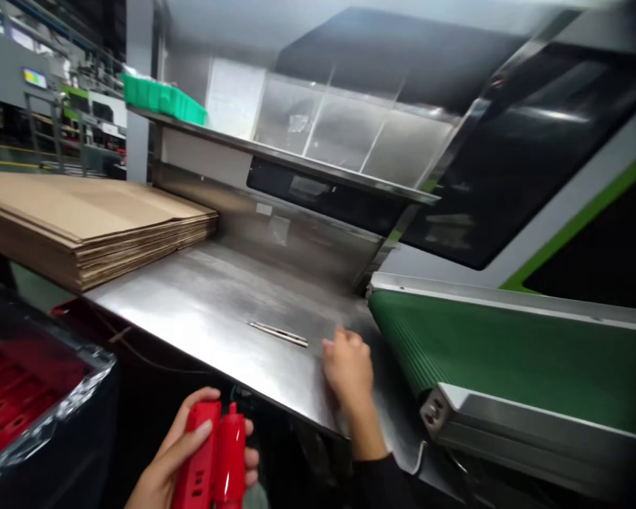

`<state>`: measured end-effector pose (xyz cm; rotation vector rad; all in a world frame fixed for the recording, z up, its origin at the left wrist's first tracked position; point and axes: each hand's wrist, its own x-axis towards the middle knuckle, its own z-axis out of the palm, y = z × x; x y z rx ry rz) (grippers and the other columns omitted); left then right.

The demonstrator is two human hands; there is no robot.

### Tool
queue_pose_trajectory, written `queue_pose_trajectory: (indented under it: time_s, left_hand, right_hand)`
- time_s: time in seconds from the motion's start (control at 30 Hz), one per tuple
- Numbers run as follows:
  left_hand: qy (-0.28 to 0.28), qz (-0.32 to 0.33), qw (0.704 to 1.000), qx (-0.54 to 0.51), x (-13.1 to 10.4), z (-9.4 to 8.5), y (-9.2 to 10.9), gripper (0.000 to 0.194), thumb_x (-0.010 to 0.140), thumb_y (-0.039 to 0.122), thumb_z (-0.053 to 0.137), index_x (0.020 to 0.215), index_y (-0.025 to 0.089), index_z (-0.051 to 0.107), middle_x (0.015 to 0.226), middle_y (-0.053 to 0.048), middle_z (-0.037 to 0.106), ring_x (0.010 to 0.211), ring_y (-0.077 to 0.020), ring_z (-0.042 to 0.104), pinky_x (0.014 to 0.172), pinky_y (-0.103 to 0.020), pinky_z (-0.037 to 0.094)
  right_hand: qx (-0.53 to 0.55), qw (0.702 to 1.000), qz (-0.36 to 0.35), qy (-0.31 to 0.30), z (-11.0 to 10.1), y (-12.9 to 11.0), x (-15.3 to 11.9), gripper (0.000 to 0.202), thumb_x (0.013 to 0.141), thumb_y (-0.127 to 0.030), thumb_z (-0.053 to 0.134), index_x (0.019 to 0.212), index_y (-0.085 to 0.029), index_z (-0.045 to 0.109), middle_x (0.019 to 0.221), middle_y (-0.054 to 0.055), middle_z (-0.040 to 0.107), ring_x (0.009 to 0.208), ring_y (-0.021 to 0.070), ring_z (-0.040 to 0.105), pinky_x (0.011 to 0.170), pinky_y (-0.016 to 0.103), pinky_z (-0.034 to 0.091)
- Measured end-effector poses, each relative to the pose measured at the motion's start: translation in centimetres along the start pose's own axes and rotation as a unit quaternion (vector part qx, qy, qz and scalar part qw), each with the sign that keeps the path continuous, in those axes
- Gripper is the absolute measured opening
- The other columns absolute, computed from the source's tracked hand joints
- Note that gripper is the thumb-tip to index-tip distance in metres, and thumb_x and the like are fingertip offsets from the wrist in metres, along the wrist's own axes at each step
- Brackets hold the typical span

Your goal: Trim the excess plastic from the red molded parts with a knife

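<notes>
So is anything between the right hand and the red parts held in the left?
Yes: the steel table's front edge. The right hand rests on top; the left hand grips the red parts below that edge.

Beside the brushed, dully shining steel table [212, 297] lies a ribbed, matt green rubber belt [487, 353]. On the table sit rough brown cardboard sheets [85, 219]; below its edge, glossy red plastic parts [215, 456].

We take the surface [217, 304] as our landmark. On its far left corner lies a stack of cardboard sheets [85, 226]. A conveyor belt [509, 353] adjoins its right edge. A shelf [275, 159] runs above its back, carrying a bin [162, 97]. A crate [37, 403] sits below its left front.
</notes>
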<state>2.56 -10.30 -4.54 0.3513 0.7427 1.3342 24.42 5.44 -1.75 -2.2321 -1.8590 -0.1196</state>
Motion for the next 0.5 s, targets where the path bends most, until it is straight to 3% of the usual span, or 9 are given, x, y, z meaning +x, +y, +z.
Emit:
queue_pose_trajectory:
  time_s: [0.07,0.13,0.23,0.33,0.4,0.5]
  left_hand:
    - [-0.034,0.013,0.999,-0.015,-0.4,0.5,0.5,0.064,0.085,0.012,0.049,0.139,0.025,0.017,0.108,-0.020,0.068,0.093,-0.0367,0.068,0.085,-0.055,0.050]
    - [-0.066,0.018,0.998,-0.008,-0.9,0.7,0.8,0.076,0.083,0.013,0.054,0.143,0.030,0.011,0.116,-0.017,0.066,0.101,-0.0328,0.066,0.086,-0.042,0.050]
    - [-0.089,0.048,0.993,0.058,-1.6,0.2,0.7,0.086,0.081,0.026,0.065,0.144,0.034,0.007,0.119,-0.014,0.064,0.102,-0.0298,0.065,0.087,-0.037,0.048]
    - [-0.076,0.067,0.985,0.139,-2.1,-0.8,0.4,0.078,0.082,0.042,0.067,0.141,0.026,0.019,0.120,-0.018,0.063,0.100,-0.0325,0.065,0.089,-0.044,0.048]
    - [-0.065,0.056,0.980,0.181,-2.4,-0.9,0.5,0.070,0.082,0.048,0.066,0.136,0.023,0.029,0.118,-0.018,0.064,0.098,-0.0306,0.065,0.087,-0.042,0.049]
    - [-0.046,0.050,0.977,0.203,-3.2,0.3,1.1,0.059,0.079,0.048,0.071,0.127,0.024,0.046,0.101,-0.008,0.068,0.090,-0.0220,0.063,0.079,-0.028,0.048]
  right_hand:
    - [-0.014,0.998,0.050,-0.043,-0.1,2.4,0.3,0.045,0.095,-0.041,0.041,0.115,-0.004,0.057,0.121,0.025,0.054,0.114,0.0382,0.052,0.091,0.057,0.045]
    - [0.000,0.997,0.046,-0.060,0.2,3.5,0.0,0.044,0.093,-0.042,0.044,0.110,-0.004,0.060,0.120,0.025,0.055,0.113,0.0427,0.052,0.091,0.057,0.044]
    - [0.076,0.996,0.013,-0.041,0.0,3.2,-2.6,0.036,0.093,-0.039,0.042,0.119,-0.015,0.051,0.119,0.014,0.061,0.111,0.0327,0.056,0.092,0.046,0.047]
    - [0.197,0.979,-0.044,-0.004,-1.9,1.0,-7.8,0.033,0.092,-0.051,0.044,0.115,-0.030,0.054,0.116,-0.002,0.065,0.108,0.0172,0.060,0.091,0.029,0.049]
    - [0.292,0.945,-0.135,0.059,-3.8,-1.4,-11.8,0.030,0.088,-0.052,0.053,0.112,-0.036,0.059,0.110,-0.006,0.067,0.101,0.0144,0.064,0.085,0.024,0.051]
    - [0.325,0.898,-0.254,0.155,-5.8,-5.7,-16.5,0.025,0.088,-0.025,0.059,0.113,-0.031,0.060,0.099,-0.001,0.068,0.086,0.0134,0.064,0.077,0.024,0.051]
